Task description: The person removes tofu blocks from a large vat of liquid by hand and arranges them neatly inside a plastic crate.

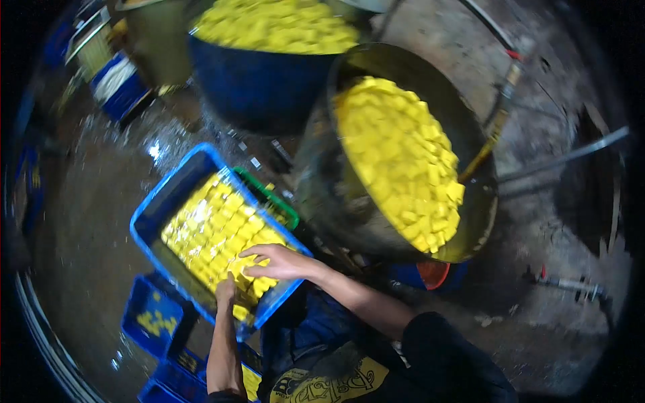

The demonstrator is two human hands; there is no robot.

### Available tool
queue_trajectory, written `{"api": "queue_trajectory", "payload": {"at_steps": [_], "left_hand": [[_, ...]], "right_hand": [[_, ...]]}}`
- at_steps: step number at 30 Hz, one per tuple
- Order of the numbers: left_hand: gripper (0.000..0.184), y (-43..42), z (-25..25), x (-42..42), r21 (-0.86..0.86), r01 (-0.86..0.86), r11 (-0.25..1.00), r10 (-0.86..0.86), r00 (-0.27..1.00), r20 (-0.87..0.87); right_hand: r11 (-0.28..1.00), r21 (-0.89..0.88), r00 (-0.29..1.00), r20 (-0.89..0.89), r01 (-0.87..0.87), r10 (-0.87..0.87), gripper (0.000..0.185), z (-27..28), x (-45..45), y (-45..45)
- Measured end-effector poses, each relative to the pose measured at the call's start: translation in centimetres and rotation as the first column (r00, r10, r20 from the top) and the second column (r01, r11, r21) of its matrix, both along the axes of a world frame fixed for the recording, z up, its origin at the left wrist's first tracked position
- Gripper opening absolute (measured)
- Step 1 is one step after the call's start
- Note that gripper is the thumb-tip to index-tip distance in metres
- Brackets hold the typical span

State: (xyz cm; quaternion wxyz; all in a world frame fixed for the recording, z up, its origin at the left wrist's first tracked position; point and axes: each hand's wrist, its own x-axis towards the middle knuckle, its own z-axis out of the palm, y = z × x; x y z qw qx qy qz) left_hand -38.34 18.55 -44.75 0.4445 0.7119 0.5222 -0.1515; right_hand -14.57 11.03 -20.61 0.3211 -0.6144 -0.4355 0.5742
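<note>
A blue rectangular tub (142, 216) in front of me holds rows of small wet yellow blocks (216, 218) that look like tofu. My right hand (279, 262) reaches over the tub's near right part, its fingers stretched and apart, at the top of the blocks. Beside it, lower and to the left, my left hand (226, 290) has a finger extended down among the blocks near the tub's edge. I see nothing clearly gripped in either hand; the left fingers are partly hidden.
A large tilted vat (316, 181) full of yellow blocks stands right of the tub, a blue vat (262, 87) behind. A green basket (290, 213) lies between. Smaller blue crates (138, 305) sit at lower left on the wet floor (87, 221). A pole (497, 127) leans into the tilted vat.
</note>
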Motion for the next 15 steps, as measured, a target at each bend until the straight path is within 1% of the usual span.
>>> {"api": "queue_trajectory", "payload": {"at_steps": [1,2,3,4,5,6,7,8,9,10,11,12,13,14,15], "left_hand": [[0.05,1.0,1.9,3.3,0.207,-0.085,0.975,0.068,0.994,0.086],[0.047,1.8,3.6,6.8,0.379,-0.365,0.85,0.21,0.896,0.391],[0.041,2.3,12.7,13.4,0.471,-0.498,0.728,0.218,0.819,0.53],[0.034,2.5,21.5,18.9,0.477,-0.533,0.699,0.072,0.716,0.694],[0.029,2.2,29.0,23.8,0.45,-0.537,0.714,-0.092,0.564,0.821],[0.027,1.4,33.4,28.1,0.432,-0.493,0.755,-0.231,0.416,0.88],[0.026,0.4,36.6,31.8,0.492,-0.299,0.818,-0.384,0.354,0.853],[0.025,-0.8,38.6,35.1,0.553,-0.097,0.828,-0.514,0.263,0.816],[0.024,-2.6,38.9,38.6,0.601,0.16,0.783,-0.62,0.28,0.733],[0.024,-4.3,38.4,41.8,0.601,0.406,0.689,-0.718,0.266,0.643],[0.024,-6.2,37.3,45.0,0.604,0.645,0.469,-0.88,0.283,0.381],[0.024,-7.5,35.3,47.7,0.494,0.837,0.235,-0.972,0.215,0.096],[0.021,-8.9,30.0,49.1,0.561,0.815,0.144,-0.985,0.17,0.006],[0.019,-10.1,26.1,49.7,0.617,0.786,0.046,-0.988,0.129,-0.09],[0.017,-10.6,26.5,50.3,0.463,0.885,-0.05,-0.977,0.053,-0.206]], "right_hand": [[0.985,0.117,0.992,-0.022,0.125,-0.124,0.045,5.5,2.4,-1.3],[0.944,0.232,0.972,-0.058,0.237,-0.229,0.04,10.2,4.7,-3.2],[0.873,0.441,0.957,0.096,0.206,-0.275,0.035,13.7,8.0,-5.0],[0.775,0.618,0.91,0.237,0.129,-0.341,0.03,16.3,11.8,-6.8],[0.824,0.496,0.851,0.275,0.272,-0.446,0.028,18.0,14.9,-8.9],[0.833,0.365,0.781,0.327,0.415,-0.532,0.025,19.2,17.9,-10.8],[0.887,0.312,0.724,0.514,0.341,-0.46,0.026,18.8,21.8,-12.5],[0.931,0.239,0.64,0.678,0.275,-0.363,0.027,16.8,25.6,-14.3],[0.964,0.204,0.633,0.726,0.172,-0.267,0.026,13.7,29.0,-16.6],[0.984,0.162,0.615,0.77,0.067,-0.169,0.025,10.5,31.8,-18.1],[0.999,-0.01,0.596,0.803,0.042,-0.017,0.022,7.7,33.4,-19.1],[0.983,-0.184,0.574,0.807,0.019,0.14,0.019,5.6,34.1,-20.1],[0.945,-0.326,0.615,0.74,-0.026,0.272,0.017,4.2,34.3,-20.1],[0.887,-0.455,0.645,0.655,-0.079,0.394,0.016,3.3,34.2,-19.8],[0.911,-0.39,0.582,0.712,-0.138,0.393,0.015,2.7,33.9,-20.1]]}}
